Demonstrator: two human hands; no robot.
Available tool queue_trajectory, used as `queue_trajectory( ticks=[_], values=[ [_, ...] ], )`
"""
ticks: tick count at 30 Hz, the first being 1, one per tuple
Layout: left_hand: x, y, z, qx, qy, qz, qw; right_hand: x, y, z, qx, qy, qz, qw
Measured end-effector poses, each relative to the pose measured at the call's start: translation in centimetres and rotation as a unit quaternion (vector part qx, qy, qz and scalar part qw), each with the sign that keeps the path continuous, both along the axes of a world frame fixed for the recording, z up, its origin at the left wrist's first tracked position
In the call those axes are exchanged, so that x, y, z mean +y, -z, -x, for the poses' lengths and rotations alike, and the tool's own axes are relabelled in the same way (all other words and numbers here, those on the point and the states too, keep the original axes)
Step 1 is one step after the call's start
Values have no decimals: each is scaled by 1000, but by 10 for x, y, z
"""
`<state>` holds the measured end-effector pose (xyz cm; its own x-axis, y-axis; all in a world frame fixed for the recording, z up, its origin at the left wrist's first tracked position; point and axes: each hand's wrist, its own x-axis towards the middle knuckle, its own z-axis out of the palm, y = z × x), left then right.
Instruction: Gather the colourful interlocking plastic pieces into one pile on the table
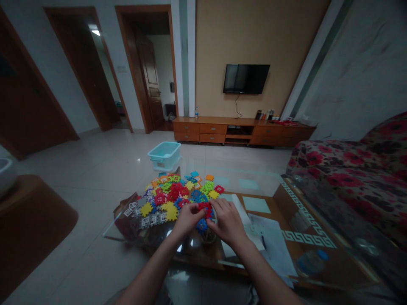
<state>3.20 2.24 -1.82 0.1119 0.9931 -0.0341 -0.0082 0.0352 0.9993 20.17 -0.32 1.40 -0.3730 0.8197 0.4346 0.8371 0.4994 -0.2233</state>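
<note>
Between my two hands is a small cluster of interlocking plastic pieces: a red piece (pixel 204 206) on top and a blue piece (pixel 201 225) lower down. My left hand (pixel 189 215) pinches the red piece from the left, its fingers closed. On the other side, my right hand (pixel 225 215) grips the red piece, with its thumb close to the blue one. Just beyond my hands lies a spread pile of loose toothed plastic pieces (pixel 171 210) in yellow, red, green, blue, orange, grey and white. My fingers hide how the held pieces join.
The pile rests on a glass-topped coffee table (pixel 278 192). Papers (pixel 273 241), a pen and a blue-capped water bottle (pixel 310 262) are at the right. A light-blue plastic bin (pixel 164 156) stands beyond the table. A floral sofa (pixel 346 169) is at the right.
</note>
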Motion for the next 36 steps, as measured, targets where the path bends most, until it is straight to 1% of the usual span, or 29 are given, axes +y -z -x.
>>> queue_trajectory(
  ticks=[3,6,13,16,21,24,27,29,33,36],
  values=[
    [0,2,1,12,-5,0,1000,0,0,1,0,-2,4,1000],
    [1,4,1,6,-4,4,1000,-1,0,1,2,-2,9,1000],
    [-3,-5,1,-29,1,21,999,-1,1,2,25,3,22,999],
    [-2,-3,1,-38,-1,29,999,-1,2,2,35,5,34,999],
    [3,8,0,-49,-46,48,997,1,8,4,51,6,39,998],
    [4,10,0,-86,-80,74,990,2,10,5,70,12,24,997],
    [2,6,0,-135,-100,97,981,2,9,7,90,16,26,995],
    [0,1,1,-157,-93,110,977,1,8,9,96,14,31,995],
    [-5,-6,0,-178,-74,124,973,-1,8,11,109,15,25,994],
    [-6,-6,-1,-184,-74,131,971,-2,9,13,118,25,16,993]
  ],
)
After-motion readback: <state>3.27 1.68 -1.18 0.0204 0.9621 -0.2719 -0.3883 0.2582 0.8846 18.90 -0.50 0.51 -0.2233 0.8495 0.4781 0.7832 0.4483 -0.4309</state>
